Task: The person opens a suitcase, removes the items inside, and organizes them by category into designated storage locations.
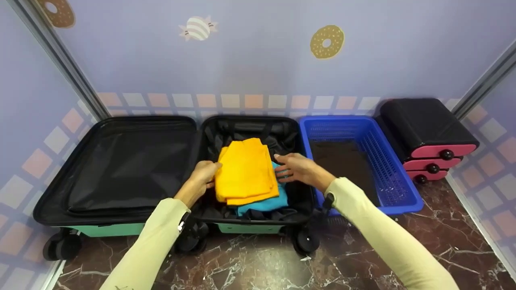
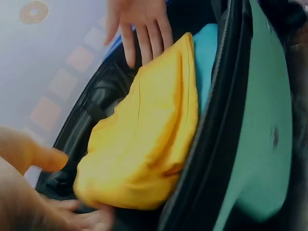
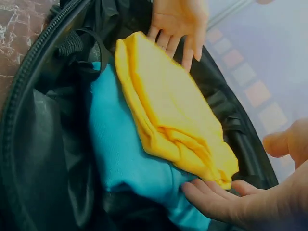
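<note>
A folded yellow cloth (image 1: 246, 171) (image 2: 144, 144) (image 3: 168, 110) lies on a folded blue cloth (image 1: 264, 203) (image 3: 120, 149) (image 2: 207, 62) in the right half of an open suitcase (image 1: 258, 219) with a teal shell and black lining. My left hand (image 1: 202, 174) (image 3: 178, 21) (image 2: 29, 197) touches the yellow cloth's left edge with fairly straight fingers. At the cloth's right edge my right hand (image 1: 296, 168) (image 2: 139, 29) (image 3: 236, 202) rests with its fingers extended against both cloths. Neither hand grips anything.
The suitcase's other half (image 1: 121, 161) lies flat to the left. A blue plastic basket (image 1: 387, 173) holding a dark brown cloth (image 1: 342, 161) stands right of the suitcase. Beyond it is a black and pink stacked item (image 1: 427, 133). The floor (image 1: 258, 266) is dark marble; walls close in.
</note>
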Demonstrator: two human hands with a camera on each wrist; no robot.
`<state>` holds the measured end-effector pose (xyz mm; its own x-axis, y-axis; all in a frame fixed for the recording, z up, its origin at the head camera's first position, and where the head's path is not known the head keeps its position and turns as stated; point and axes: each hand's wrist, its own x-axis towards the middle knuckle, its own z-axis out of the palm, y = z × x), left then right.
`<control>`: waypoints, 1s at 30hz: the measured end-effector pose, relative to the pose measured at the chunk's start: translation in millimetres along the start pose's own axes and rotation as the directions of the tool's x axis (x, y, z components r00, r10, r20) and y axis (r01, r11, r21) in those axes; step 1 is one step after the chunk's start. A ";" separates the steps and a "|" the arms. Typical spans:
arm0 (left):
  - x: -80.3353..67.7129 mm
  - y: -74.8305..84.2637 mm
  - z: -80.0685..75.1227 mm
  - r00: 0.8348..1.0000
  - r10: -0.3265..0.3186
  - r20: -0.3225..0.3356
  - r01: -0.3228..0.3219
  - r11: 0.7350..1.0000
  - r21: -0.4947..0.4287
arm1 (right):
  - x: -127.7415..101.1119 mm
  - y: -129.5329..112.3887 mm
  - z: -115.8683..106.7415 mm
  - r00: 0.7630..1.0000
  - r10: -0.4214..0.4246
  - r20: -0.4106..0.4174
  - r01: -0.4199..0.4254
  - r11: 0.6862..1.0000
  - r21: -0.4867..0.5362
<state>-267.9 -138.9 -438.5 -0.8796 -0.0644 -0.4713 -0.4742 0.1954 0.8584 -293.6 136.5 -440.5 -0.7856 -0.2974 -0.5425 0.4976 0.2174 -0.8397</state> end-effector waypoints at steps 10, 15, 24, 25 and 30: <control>-4.8 -1.1 -0.3 0.997 -0.047 -0.054 0.038 0.986 -0.164 | 7.6 11.1 15.4 0.999 -0.038 0.005 0.038 0.997 -0.064; -3.3 -2.9 -2.2 0.999 -0.047 0.000 0.047 0.989 -0.143 | 9.1 7.7 18.1 1.000 0.013 0.016 -0.011 0.994 -0.110; -5.6 -4.4 -7.2 0.995 -0.014 0.097 0.020 0.998 -0.059 | 6.8 5.5 20.5 0.999 0.033 -0.003 -0.034 0.992 -0.124; -5.5 -4.2 -7.1 0.995 -0.011 0.103 0.015 0.999 -0.041 | 6.9 5.5 21.3 0.999 0.031 -0.011 -0.032 0.992 -0.120; -5.2 0.5 -7.1 0.990 0.029 0.141 -0.032 0.999 0.022 | 4.4 1.0 22.9 1.000 0.010 -0.017 -0.012 0.993 -0.118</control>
<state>-263.8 -145.4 -434.1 -0.8788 0.0804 -0.4704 -0.4448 0.2192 0.8684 -288.2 114.1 -444.3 -0.7870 -0.2794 -0.5501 0.4599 0.3286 -0.8249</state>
